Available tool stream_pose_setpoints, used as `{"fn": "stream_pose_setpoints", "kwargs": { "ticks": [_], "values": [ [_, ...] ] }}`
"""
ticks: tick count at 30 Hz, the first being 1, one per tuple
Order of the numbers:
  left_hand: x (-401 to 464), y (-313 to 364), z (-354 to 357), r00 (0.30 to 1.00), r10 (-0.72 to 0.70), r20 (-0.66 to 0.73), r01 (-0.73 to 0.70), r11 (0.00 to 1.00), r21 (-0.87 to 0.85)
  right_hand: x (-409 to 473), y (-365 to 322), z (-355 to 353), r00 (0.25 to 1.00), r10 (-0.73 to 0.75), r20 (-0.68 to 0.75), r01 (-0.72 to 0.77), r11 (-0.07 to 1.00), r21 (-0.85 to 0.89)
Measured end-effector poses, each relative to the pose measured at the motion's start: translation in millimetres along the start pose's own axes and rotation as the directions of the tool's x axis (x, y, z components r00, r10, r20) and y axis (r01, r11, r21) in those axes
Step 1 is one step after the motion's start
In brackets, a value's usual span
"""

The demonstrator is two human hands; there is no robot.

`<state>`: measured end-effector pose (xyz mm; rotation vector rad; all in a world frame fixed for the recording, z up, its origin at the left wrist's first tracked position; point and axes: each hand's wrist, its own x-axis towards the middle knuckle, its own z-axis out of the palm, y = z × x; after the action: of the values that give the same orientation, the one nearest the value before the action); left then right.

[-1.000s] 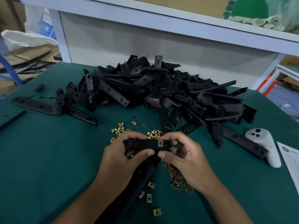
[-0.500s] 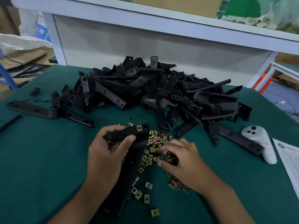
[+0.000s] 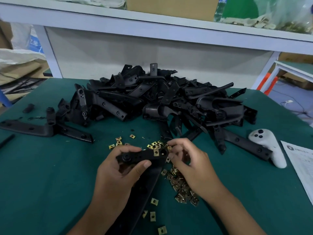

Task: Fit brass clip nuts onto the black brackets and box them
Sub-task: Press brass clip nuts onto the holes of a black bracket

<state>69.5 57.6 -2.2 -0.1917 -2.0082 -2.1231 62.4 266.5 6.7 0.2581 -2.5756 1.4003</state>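
My left hand grips a long black bracket near its upper end, thumb below and fingers over the top. One brass clip nut sits on that end beside a round hole. My right hand is at the bracket's right tip, fingers curled, pinching a brass clip nut against it. Loose brass clip nuts lie scattered on the green mat under and around my hands. A big heap of black brackets fills the middle of the table behind them.
A separate black bracket lies flat at the left. A white controller and a printed sheet lie at the right. The table has a green mat; a white shelf frame rises behind the heap.
My left hand has raised the bracket's end back to level. My right hand has left the nut pile and come up to the bracket's right tip with a nut.
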Motion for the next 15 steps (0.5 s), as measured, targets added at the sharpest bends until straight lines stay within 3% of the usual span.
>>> {"fn": "stream_pose_setpoints", "kwargs": {
  "ticks": [9,15],
  "values": [
    [-5.0,0.8,3.5,0.986,0.004,0.166,-0.013,0.998,0.054,5.0,-7.6,-4.2,0.987,0.160,0.008,-0.150,0.905,0.398],
    [-7.5,0.6,1.2,0.967,-0.029,0.255,0.007,0.996,0.085,5.2,-12.5,-8.5,0.981,0.193,0.027,-0.176,0.817,0.549]
  ]
}}
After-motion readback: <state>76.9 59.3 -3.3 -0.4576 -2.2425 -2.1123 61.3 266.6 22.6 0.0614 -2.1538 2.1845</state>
